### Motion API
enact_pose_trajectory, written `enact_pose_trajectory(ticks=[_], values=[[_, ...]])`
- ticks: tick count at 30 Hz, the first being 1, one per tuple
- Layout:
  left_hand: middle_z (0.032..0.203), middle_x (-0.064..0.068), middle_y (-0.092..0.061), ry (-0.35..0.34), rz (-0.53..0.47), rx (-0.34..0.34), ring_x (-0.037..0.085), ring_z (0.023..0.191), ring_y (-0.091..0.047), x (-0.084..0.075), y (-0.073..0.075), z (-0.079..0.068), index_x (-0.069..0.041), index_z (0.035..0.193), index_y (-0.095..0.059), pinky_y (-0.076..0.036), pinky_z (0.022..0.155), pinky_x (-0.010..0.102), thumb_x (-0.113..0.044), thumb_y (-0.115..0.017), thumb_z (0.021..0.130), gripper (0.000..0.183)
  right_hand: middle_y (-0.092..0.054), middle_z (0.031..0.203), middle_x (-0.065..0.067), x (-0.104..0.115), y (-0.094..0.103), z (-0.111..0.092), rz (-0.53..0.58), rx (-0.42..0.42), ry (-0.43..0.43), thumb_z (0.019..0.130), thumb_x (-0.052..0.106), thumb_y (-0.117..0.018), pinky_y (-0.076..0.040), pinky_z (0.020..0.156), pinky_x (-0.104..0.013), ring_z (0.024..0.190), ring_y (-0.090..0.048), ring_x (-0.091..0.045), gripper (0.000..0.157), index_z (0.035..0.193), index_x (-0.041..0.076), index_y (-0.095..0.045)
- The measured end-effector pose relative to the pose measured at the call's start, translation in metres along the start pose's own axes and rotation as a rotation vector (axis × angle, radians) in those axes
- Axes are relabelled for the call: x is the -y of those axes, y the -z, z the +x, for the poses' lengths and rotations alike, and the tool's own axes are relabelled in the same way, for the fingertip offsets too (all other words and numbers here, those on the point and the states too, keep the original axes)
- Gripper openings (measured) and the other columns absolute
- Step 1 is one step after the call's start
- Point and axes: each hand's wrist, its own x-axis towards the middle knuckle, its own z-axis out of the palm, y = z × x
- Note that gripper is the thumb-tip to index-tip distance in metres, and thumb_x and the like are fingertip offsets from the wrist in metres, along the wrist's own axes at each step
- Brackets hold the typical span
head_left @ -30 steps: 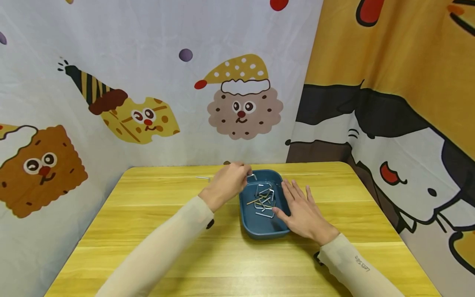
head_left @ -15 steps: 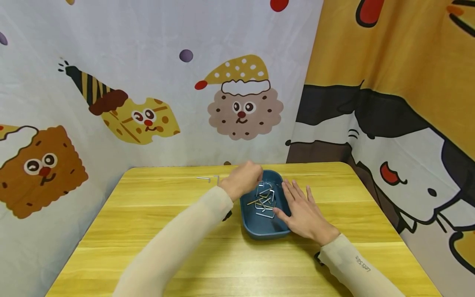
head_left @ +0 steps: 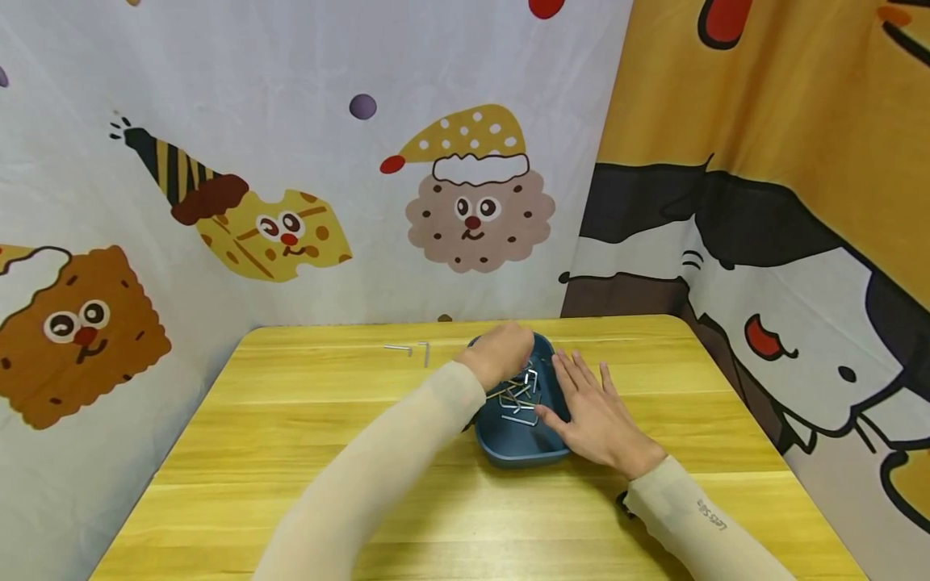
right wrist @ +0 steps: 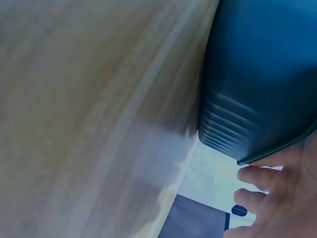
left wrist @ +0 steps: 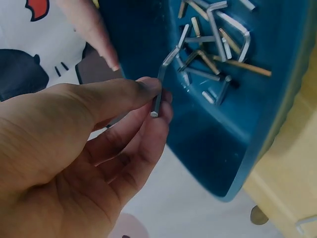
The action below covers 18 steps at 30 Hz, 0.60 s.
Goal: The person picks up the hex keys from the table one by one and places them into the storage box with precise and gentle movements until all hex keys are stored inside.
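My left hand [head_left: 501, 353] is over the far part of a blue plastic tray [head_left: 523, 461]. In the left wrist view, its thumb and fingers pinch an L-shaped hex key [left wrist: 158, 99], one end pointing toward the camera. Silver and brass-coloured hex keys [left wrist: 218, 37] lie in a loose pile on the tray floor, partly hidden by the left hand in the head view. My right hand [head_left: 599, 420] rests against the tray's right rim with fingers straight and thumb spread over the inside. In the right wrist view, its fingers [right wrist: 257, 176] are by the tray's edge.
Two more hex keys, one lying sideways [head_left: 397, 349] and one pointing toward me [head_left: 426, 355], are on the wooden table [head_left: 291, 428] left of the tray. Behind the table hangs a printed cloth [head_left: 305, 97] with cartoon figures.
My left hand has moved right, from the tray's left rim to over its inside, uncovering the second hex key on the table. The right hand has stayed put.
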Motion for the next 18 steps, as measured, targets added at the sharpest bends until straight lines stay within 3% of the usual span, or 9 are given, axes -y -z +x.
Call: enact_pose_trajectory(ticks=[5, 9, 13, 18], values=[[0.103, 0.002, -0.085, -0.01, -0.037, 0.029, 0.014, 0.09, -0.079, 0.0, -0.009, 0.002, -0.011, 0.113, -0.089, -0.067, 0.084, 0.03, -0.013, -0.072, 0.117, 0.018, -0.025, 0.194, -0.019, -0.001, 0.001, 0.0, -0.001, 0.011, -0.004, 0.116, 0.069, -0.058, -0.009, 0.142, -0.083, 0.182, -0.021, -0.048, 0.101, 0.184, 0.002, -0.027], [0.11, 0.001, -0.086, -0.014, -0.049, 0.011, 0.015, 0.099, -0.081, 0.003, -0.013, 0.001, -0.012, 0.117, -0.09, -0.069, 0.089, 0.031, -0.012, -0.073, 0.116, 0.016, -0.026, 0.194, -0.019, -0.001, 0.0, 0.0, 0.005, 0.01, -0.003, 0.116, 0.066, -0.06, -0.009, 0.142, -0.083, 0.182, -0.021, -0.048, 0.1, 0.184, 0.001, -0.028], [0.12, 0.0, -0.087, -0.007, -0.045, -0.046, 0.015, 0.11, -0.082, 0.014, -0.018, 0.0, -0.014, 0.123, -0.089, -0.069, 0.098, 0.032, -0.014, -0.075, 0.115, 0.016, -0.028, 0.193, -0.02, 0.0, 0.0, 0.0, 0.014, 0.005, -0.003, 0.115, 0.065, -0.062, -0.009, 0.142, -0.084, 0.181, -0.022, -0.048, 0.099, 0.184, 0.001, -0.029], [0.118, 0.002, -0.086, 0.008, -0.072, -0.149, 0.017, 0.107, -0.08, 0.037, -0.02, -0.01, -0.015, 0.118, -0.087, -0.07, 0.095, 0.036, -0.016, -0.074, 0.115, 0.013, -0.027, 0.194, -0.02, 0.0, 0.0, 0.0, 0.016, 0.009, -0.009, 0.115, 0.066, -0.061, -0.009, 0.143, -0.083, 0.181, -0.022, -0.049, 0.1, 0.184, 0.001, -0.028]])
